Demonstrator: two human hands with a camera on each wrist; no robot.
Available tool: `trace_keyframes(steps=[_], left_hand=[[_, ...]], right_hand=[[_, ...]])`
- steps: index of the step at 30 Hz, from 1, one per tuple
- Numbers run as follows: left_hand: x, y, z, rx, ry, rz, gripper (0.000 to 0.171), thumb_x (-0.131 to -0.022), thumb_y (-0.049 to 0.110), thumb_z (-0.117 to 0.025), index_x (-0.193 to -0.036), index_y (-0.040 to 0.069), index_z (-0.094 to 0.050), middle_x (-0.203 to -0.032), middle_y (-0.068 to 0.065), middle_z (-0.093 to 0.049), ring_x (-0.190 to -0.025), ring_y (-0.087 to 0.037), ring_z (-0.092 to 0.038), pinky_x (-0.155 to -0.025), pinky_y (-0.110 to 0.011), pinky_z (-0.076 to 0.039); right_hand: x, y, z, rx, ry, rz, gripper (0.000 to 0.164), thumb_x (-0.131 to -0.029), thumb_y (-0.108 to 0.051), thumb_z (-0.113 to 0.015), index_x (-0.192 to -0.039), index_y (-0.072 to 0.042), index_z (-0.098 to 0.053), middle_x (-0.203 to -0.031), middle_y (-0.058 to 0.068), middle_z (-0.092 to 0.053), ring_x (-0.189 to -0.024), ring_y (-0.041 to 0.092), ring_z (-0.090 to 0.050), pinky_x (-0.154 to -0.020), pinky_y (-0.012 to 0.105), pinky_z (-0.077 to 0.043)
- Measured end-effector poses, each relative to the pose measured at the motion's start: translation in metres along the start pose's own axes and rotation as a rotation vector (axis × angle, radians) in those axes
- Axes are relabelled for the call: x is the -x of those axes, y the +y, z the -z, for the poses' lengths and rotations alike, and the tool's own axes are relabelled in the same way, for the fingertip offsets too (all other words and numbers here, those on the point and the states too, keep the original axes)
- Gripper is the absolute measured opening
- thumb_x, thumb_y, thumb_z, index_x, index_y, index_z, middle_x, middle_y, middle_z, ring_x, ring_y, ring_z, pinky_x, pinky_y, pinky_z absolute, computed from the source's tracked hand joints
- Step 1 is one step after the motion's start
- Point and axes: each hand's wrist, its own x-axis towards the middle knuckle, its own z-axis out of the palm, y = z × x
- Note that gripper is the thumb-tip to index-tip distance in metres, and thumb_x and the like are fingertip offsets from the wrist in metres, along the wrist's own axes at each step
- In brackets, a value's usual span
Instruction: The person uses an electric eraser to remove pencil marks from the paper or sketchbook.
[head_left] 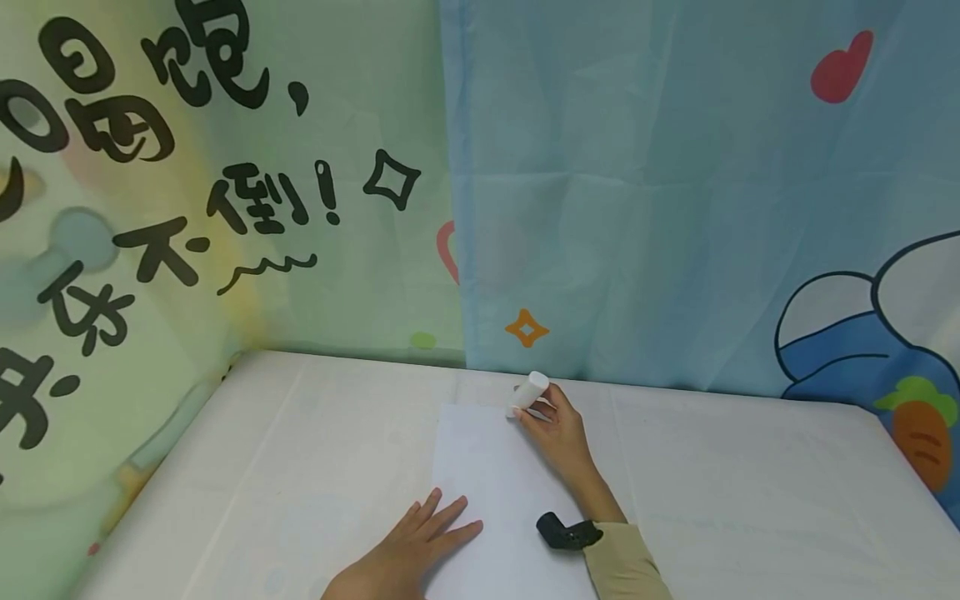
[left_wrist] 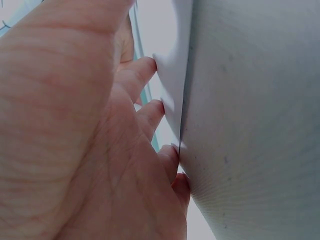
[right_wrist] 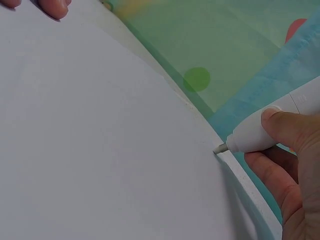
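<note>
Left hand (head_left: 411, 543): lower middle of frame, fingers spread, resting on the paper (head_left: 495, 467)
Right hand (head_left: 558, 437): right of lower centre, pinching a white pen-shaped tool (right_wrist: 257, 130)
Tip (right_wrist: 220, 148): by the paper's edge

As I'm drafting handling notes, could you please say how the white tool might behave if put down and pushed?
The white tool would probably roll, given its rounded barrel. Its smooth surface may be slippery, and its narrow tip fragile.
</note>
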Motion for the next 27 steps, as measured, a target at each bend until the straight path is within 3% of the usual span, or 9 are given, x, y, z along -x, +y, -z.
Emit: trace_keyframes(steps=[10, 21, 27], left_hand=[[0.0013, 0.0008, -0.0005, -0.003, 0.013, -0.019, 0.090, -0.080, 0.059, -0.070, -0.154, 0.027, -0.031, -0.161, -0.004, -0.024, -0.147, -0.038, -0.017, -0.115, -0.055, -0.023], [0.0001, 0.0029, 0.0005, 0.007, -0.032, 0.043, 0.091, -0.078, 0.058, -0.072, -0.154, 0.031, -0.030, -0.162, 0.000, -0.021, -0.149, -0.034, -0.014, -0.116, -0.054, -0.021], [0.0002, 0.0023, 0.0002, 0.003, -0.027, 0.032, 0.091, -0.078, 0.058, -0.072, -0.154, 0.029, -0.030, -0.162, -0.001, -0.022, -0.148, -0.036, -0.015, -0.115, -0.055, -0.022]], right_hand=[[0.0005, -0.0004, 0.0005, 0.007, 0.006, 0.011, 0.050, -0.083, 0.009, -0.071, -0.128, 0.008, -0.050, -0.120, 0.027, -0.059, -0.107, 0.042, -0.063, -0.085, 0.032, -0.055], [0.0016, -0.0018, 0.0003, -0.019, -0.015, 0.003, 0.048, -0.085, 0.006, -0.070, -0.129, 0.005, -0.050, -0.122, 0.024, -0.059, -0.108, 0.039, -0.063, -0.087, 0.032, -0.055], [0.0017, -0.0028, -0.0001, -0.017, -0.019, 0.006, 0.048, -0.084, 0.007, -0.070, -0.128, 0.006, -0.050, -0.122, 0.024, -0.059, -0.108, 0.040, -0.063, -0.087, 0.032, -0.055]])
